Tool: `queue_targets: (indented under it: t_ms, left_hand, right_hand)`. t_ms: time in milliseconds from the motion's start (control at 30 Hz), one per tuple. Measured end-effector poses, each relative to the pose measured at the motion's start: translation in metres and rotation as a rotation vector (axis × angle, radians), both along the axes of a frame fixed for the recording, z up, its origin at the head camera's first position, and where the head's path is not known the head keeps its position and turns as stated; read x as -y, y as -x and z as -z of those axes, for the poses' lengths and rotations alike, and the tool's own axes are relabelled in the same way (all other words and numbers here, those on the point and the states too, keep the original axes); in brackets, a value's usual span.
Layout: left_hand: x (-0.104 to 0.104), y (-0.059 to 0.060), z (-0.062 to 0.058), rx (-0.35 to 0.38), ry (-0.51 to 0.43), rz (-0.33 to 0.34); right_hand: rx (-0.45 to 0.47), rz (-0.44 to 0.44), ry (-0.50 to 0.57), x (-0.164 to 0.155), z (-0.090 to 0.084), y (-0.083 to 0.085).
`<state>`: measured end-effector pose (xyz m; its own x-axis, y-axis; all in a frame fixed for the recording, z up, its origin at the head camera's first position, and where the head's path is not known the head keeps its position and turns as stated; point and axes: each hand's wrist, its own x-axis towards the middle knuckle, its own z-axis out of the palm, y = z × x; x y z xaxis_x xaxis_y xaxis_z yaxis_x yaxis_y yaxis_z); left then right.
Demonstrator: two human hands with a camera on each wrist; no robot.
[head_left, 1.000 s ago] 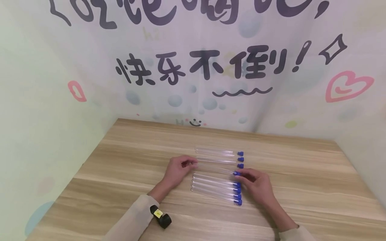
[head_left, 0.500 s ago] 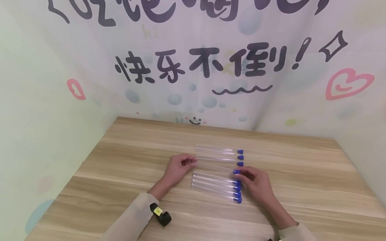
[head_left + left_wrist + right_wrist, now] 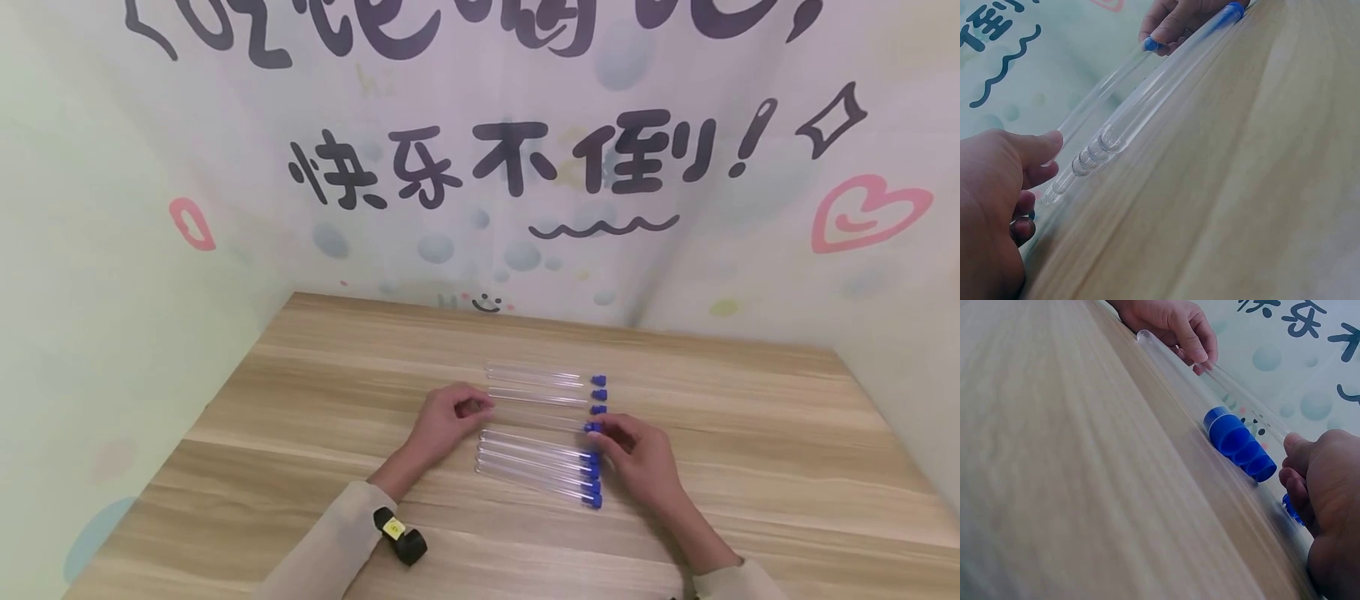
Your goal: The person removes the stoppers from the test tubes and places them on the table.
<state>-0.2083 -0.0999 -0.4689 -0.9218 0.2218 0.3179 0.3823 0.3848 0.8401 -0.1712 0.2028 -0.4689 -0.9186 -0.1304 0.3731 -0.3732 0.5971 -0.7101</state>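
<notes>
A clear test tube [image 3: 536, 417] spans the space between both hands, above the wooden table. My left hand [image 3: 444, 421] pinches its rounded end between thumb and fingertips. At the other end, my right hand [image 3: 641, 458] pinches the blue cap [image 3: 1150, 44], which sits at the tube's mouth; the fingers partly hide it. How far the cap is pushed in I cannot tell. Closer to me lie several test tubes with blue caps [image 3: 1229, 434] on, side by side. Beyond the held tube are uncapped test tubes [image 3: 536, 399], with loose blue caps [image 3: 598, 395] lined up off their right ends.
The wood-grain table [image 3: 300, 467] meets a printed cloth backdrop [image 3: 480, 258] at its far edge, and pale walls flank it. A black strap [image 3: 405, 543] with a yellow label is on the left sleeve.
Both hands keep their hold on the test tube and its cap. The capped end has shifted very slightly away from the capped row; the other tubes lie as before.
</notes>
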Motion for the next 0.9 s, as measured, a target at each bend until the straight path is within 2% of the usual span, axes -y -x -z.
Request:
queue_targets:
  t_ms: [233, 467, 700, 900]
  left_hand:
    - [0.000, 0.001, 0.001, -0.024, 0.014, 0.002]
    - [0.001, 0.001, -0.001, -0.049, 0.006, -0.052]
    - [0.003, 0.000, 0.000, -0.049, -0.001, -0.071]
    - [0.002, 0.001, 0.002, -0.026, 0.028, -0.083]
  right_hand:
    - [-0.007, 0.028, -0.013, -0.001, 0.001, 0.000]
    - [-0.037, 0.056, -0.009, -0.002, 0.001, 0.002]
    - [-0.100, 0.079, -0.008, -0.008, 0.001, 0.005]
    - [-0.045, 0.136, -0.050, -0.014, 0.002, 0.007]
